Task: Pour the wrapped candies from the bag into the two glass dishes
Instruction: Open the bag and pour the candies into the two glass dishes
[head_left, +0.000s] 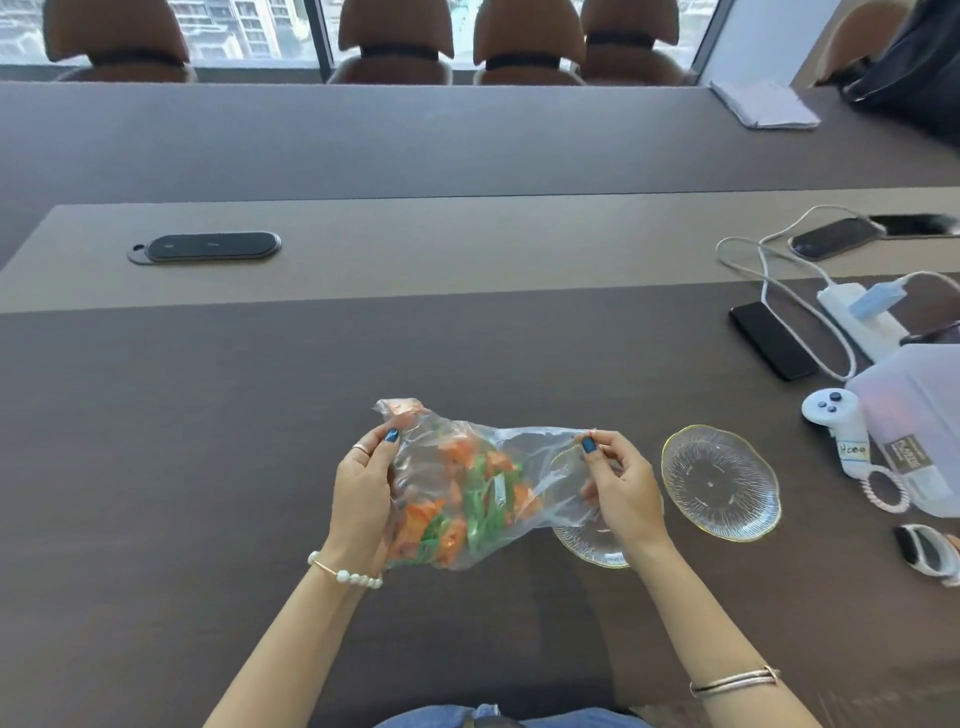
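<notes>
We've got the floppy, slippery candy bag (467, 488): left hand (363, 493) cups its loaded end, right hand (618, 483) pinches the mouth over the near glass dish (587, 540).

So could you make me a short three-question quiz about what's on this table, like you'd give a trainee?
1. True or false: both clear ribbed glass dishes with gold rims already hold candies.
2. Which hand grips the clear plastic bag at the end where the orange and green wrapped candies are bunched? A) left B) right
3. Fill in: the dish partly hidden behind the right hand and the bag is the ____ one, nearer or farther from the left hand.

Key
1. False: the uncovered dish is empty and no candies show in the partly hidden dish.
2. A.
3. Nearer.
</notes>
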